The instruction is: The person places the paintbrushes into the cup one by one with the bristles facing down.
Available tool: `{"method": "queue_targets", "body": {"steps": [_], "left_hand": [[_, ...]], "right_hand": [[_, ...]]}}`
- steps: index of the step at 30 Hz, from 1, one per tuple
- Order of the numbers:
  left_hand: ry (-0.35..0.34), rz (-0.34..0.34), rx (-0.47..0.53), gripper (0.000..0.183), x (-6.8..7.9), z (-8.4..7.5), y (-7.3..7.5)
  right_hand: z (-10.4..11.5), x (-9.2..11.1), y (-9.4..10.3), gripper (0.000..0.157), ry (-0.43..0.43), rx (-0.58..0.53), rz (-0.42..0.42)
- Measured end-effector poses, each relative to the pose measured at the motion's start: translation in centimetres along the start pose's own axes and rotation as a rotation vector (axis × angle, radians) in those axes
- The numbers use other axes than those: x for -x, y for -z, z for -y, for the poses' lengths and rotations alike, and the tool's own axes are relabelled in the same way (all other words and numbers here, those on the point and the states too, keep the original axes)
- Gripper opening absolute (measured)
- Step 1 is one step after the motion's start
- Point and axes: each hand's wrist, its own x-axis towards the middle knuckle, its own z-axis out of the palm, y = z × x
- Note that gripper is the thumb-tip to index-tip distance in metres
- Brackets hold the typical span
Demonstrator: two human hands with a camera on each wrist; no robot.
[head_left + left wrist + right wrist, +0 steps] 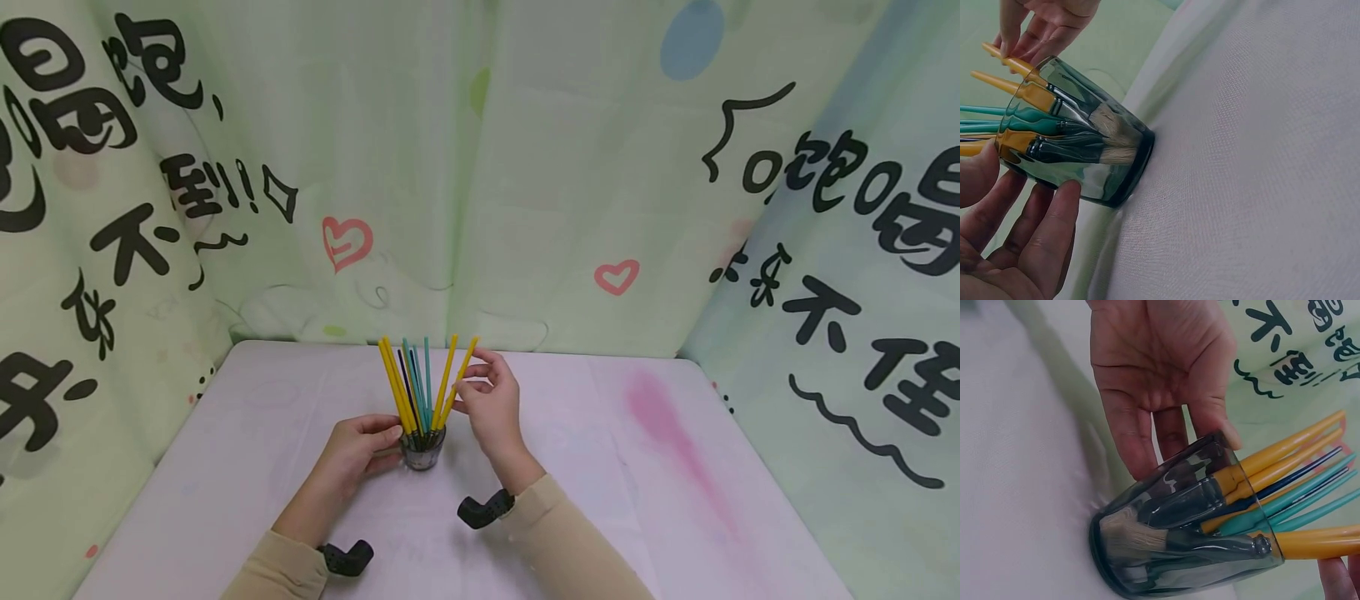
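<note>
A clear, dark-tinted glass cup (422, 458) stands upright on the table with several paintbrushes in it, bristles down. My left hand (360, 450) holds the cup from its left side, thumb near the rim and fingers along the wall. With thumb and fingers, my right hand (491, 400) pinches the upper handle of a yellow paintbrush (465, 367) on the cup's right side. Teal paintbrushes (427, 375) stand in the middle, beside a dark blue handle (1329, 457). More yellow paintbrushes (392, 375) lean left. Through the glass show pale bristles (1110, 122) and dark ferrules.
A pale pinkish cloth covers the table (585, 467), with a pink stain (667, 425) at the right. Light green curtains (555, 183) printed with black lettering and hearts hang behind and along both sides. Black wrist devices (483, 508) sit below both hands.
</note>
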Motion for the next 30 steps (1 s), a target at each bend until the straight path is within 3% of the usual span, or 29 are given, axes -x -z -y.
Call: {"method": "queue_targets", "body": {"steps": [18,30], "left_hand": [[-0.036,-0.001,-0.030,0.036,0.5,0.2,0.1],[-0.028,-0.061,-0.085,0.037,0.8,0.8,0.8]], "right_hand": [[-0.9,0.2,-0.6,0.045,-0.040,0.046,0.024],[-2.7,0.8,1.2,0.045,-0.128,0.170,0.086]]}}
